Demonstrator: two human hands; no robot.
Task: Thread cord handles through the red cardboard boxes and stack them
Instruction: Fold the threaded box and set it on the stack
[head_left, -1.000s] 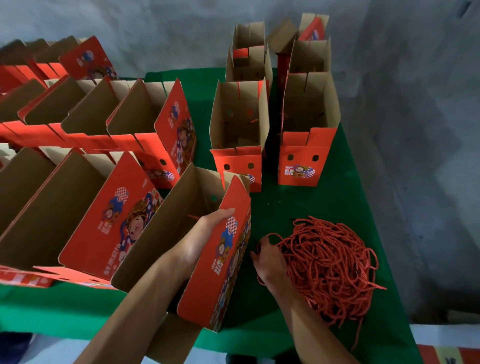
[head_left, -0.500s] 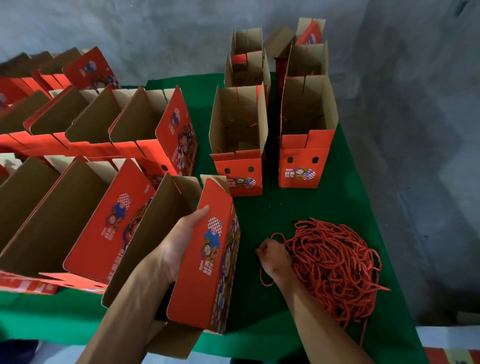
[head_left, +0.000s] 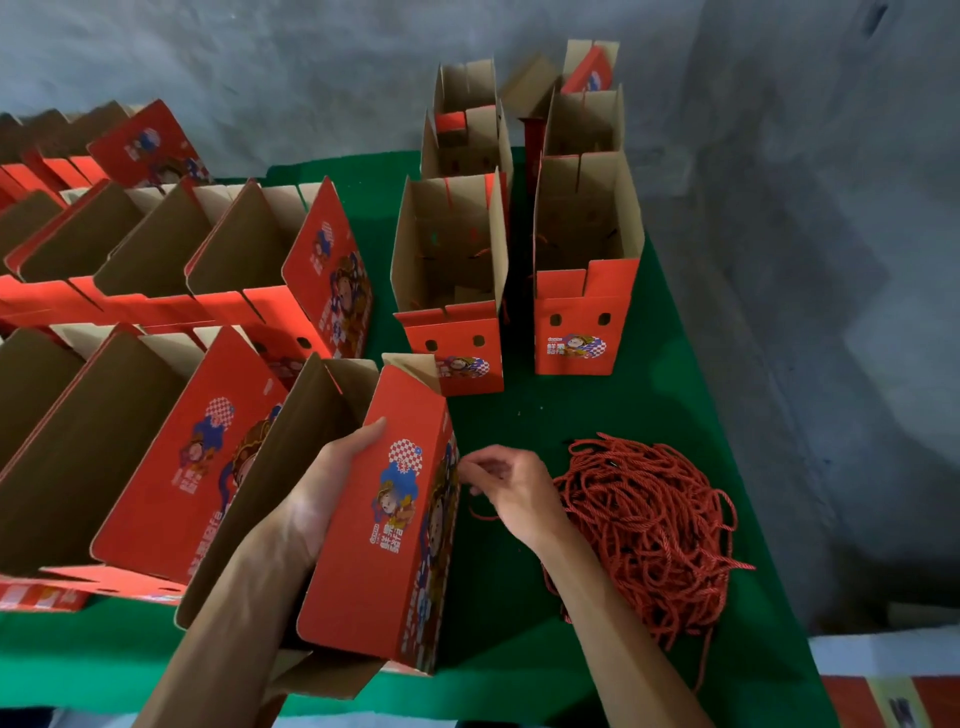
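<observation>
Since the earlier frame, the right hand (head_left: 511, 488) has left the tangled pile of red cords (head_left: 649, 530), pinching one red cord (head_left: 480, 512) beside the open red cardboard box (head_left: 374, 525) gripped by the left hand (head_left: 324, 491). Feed the cord end squarely through the box's hole while steadying the wall.

The scene is dimly and unevenly lit. The strongest light is caught by the red box flaps (head_left: 119, 304) at the left, where the colour is washed to a glare. Deep shadow is cast between the two upright boxes (head_left: 519, 291) at the far side. Straight edges are bowed by wide-angle distortion. The whole frame is rendered soft, and the wall (head_left: 779, 312) appears mottled.
</observation>
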